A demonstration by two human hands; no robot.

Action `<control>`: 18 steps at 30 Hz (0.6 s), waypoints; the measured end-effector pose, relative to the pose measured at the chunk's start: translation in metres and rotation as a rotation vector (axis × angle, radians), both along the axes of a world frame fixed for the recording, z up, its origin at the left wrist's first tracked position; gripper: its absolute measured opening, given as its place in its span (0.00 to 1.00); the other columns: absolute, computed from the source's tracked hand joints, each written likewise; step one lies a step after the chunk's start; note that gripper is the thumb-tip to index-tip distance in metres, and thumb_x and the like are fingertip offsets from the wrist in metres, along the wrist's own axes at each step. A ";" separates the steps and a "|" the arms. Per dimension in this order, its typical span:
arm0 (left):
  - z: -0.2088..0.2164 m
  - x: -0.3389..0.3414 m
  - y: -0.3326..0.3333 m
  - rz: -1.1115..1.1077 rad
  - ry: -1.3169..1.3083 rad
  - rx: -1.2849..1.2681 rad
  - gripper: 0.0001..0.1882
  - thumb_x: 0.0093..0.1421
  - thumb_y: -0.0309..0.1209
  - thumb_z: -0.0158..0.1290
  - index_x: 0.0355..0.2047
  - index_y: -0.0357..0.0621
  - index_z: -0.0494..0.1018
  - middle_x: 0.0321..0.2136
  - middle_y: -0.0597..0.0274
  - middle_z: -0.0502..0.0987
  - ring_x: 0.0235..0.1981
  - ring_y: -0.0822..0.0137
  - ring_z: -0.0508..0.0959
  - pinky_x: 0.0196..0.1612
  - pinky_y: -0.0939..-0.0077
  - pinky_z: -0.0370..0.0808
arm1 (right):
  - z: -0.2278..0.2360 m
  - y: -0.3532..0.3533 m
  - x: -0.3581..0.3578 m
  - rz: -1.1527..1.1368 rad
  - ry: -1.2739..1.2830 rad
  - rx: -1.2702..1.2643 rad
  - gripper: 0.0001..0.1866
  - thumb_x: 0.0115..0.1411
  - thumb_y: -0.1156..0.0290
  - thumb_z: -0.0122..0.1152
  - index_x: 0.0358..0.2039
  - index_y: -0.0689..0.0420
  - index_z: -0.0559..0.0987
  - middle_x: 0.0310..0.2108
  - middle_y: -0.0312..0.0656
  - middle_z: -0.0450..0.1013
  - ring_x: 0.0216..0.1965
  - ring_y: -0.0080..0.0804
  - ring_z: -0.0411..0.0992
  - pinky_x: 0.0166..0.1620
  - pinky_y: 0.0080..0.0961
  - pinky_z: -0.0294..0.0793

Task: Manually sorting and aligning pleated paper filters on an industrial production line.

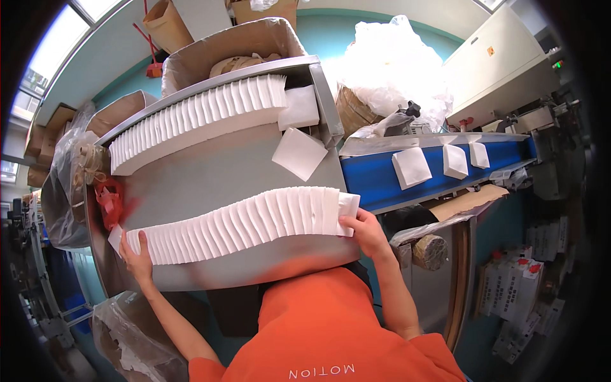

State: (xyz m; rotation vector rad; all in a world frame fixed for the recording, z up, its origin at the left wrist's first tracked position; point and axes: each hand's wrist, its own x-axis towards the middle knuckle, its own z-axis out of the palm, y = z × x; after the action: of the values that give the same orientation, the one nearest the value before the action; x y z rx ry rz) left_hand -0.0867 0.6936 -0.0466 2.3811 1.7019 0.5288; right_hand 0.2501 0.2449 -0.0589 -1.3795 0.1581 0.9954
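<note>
A long, wavy row of white folded paper napkins [254, 219] stands on edge along the near side of the grey metal table. At its left end my left hand [137, 260] grips the last napkins, the thumb on the near side and the fingers round the end. My right hand [368, 233] holds a white napkin stack [348, 205] against the row's right end, thumb in front and fingers partly hidden behind. Along the table's far side runs a second row of napkins [203, 118]. Beside its right end lie a napkin stack [299, 108] and another, turned askew [300, 154].
A blue conveyor belt [375, 191] carrying several napkin stacks [412, 168] joins the table [210, 156] at right. Raised metal edges bound the table's far side. Red plastic [109, 202] sits at its left end. Cardboard boxes [191, 76] and clear bags [401, 63] stand beyond.
</note>
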 end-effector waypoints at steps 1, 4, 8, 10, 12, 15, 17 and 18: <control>0.001 0.001 -0.001 -0.006 0.001 0.003 0.37 0.62 0.61 0.49 0.63 0.52 0.62 0.61 0.49 0.62 0.62 0.47 0.64 0.62 0.53 0.62 | -0.005 -0.005 0.003 -0.178 0.025 0.037 0.19 0.64 0.65 0.61 0.51 0.62 0.73 0.42 0.39 0.76 0.37 0.28 0.75 0.40 0.25 0.75; 0.006 0.010 -0.006 -0.014 0.014 -0.001 0.37 0.61 0.61 0.50 0.64 0.53 0.62 0.62 0.50 0.62 0.62 0.47 0.64 0.62 0.53 0.62 | -0.020 -0.002 0.018 -0.376 -0.083 0.051 0.26 0.66 0.53 0.58 0.52 0.64 0.70 0.44 0.43 0.75 0.43 0.34 0.76 0.47 0.29 0.76; 0.004 0.010 -0.009 -0.008 0.008 0.010 0.37 0.61 0.61 0.50 0.64 0.53 0.62 0.62 0.49 0.61 0.62 0.47 0.64 0.63 0.53 0.62 | 0.016 0.046 -0.003 0.034 -0.659 -0.357 0.29 0.63 0.44 0.57 0.44 0.62 0.76 0.38 0.40 0.77 0.40 0.29 0.74 0.46 0.25 0.72; 0.005 0.013 -0.011 -0.011 0.003 -0.007 0.38 0.61 0.61 0.50 0.64 0.53 0.62 0.62 0.49 0.61 0.62 0.47 0.64 0.63 0.53 0.62 | 0.002 0.040 -0.002 -0.020 -0.392 -0.152 0.27 0.65 0.47 0.56 0.46 0.61 0.76 0.39 0.35 0.77 0.41 0.21 0.72 0.46 0.20 0.70; 0.008 0.014 -0.015 0.005 -0.003 -0.018 0.38 0.61 0.61 0.50 0.64 0.53 0.62 0.62 0.49 0.61 0.62 0.47 0.64 0.63 0.53 0.62 | 0.000 0.029 0.000 -0.128 0.020 0.049 0.21 0.67 0.56 0.55 0.50 0.60 0.76 0.43 0.34 0.76 0.42 0.22 0.73 0.44 0.21 0.72; 0.011 0.022 -0.019 0.021 0.010 -0.023 0.38 0.61 0.61 0.49 0.64 0.53 0.62 0.62 0.49 0.61 0.62 0.47 0.65 0.62 0.53 0.62 | -0.011 -0.004 0.005 -0.075 0.055 -0.022 0.18 0.66 0.65 0.55 0.53 0.59 0.73 0.46 0.38 0.75 0.45 0.27 0.74 0.46 0.29 0.76; 0.011 0.024 -0.019 -0.024 0.002 -0.015 0.38 0.61 0.61 0.49 0.64 0.54 0.62 0.62 0.49 0.61 0.62 0.46 0.65 0.62 0.52 0.63 | -0.003 -0.002 0.009 -0.387 0.030 0.051 0.18 0.66 0.66 0.56 0.52 0.62 0.71 0.46 0.42 0.75 0.45 0.30 0.75 0.46 0.30 0.77; 0.011 0.024 -0.019 -0.024 0.002 -0.015 0.38 0.61 0.61 0.49 0.64 0.54 0.62 0.62 0.49 0.61 0.62 0.46 0.65 0.62 0.52 0.63 | -0.012 -0.003 0.017 -0.435 -0.020 0.102 0.19 0.67 0.61 0.56 0.52 0.61 0.70 0.46 0.43 0.75 0.46 0.31 0.76 0.48 0.29 0.77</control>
State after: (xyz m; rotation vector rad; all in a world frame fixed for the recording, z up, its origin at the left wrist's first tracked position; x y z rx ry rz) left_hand -0.0627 0.6744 -0.0355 2.3898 1.6701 0.5084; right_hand 0.2671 0.2415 -0.0711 -1.1941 0.3706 0.6170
